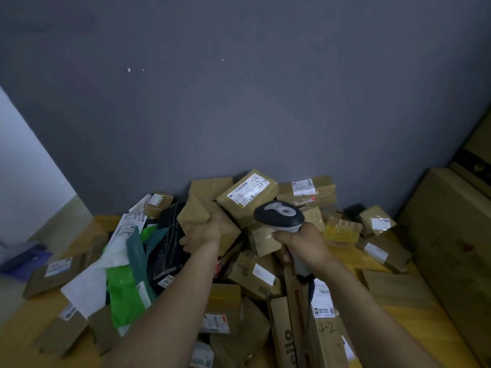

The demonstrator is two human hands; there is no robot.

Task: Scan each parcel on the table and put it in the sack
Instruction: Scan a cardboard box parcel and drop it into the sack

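A heap of parcels covers the yellow table (414,322) against the grey wall. My left hand (204,232) grips a plain brown cardboard parcel (195,212) and holds it up over the heap. My right hand (305,244) grips the handle of a grey and black barcode scanner (279,213), whose head sits just right of that parcel. Behind them lies a brown box with a white label (248,193) bearing handwriting. No sack is in view.
Green, white and dark plastic mailers (125,282) lie at the heap's left. Small labelled boxes (377,220) and a yellow packet (341,231) sit at the right. Large cartons (451,235) stand along the right edge. A flat box (53,274) lies at the left.
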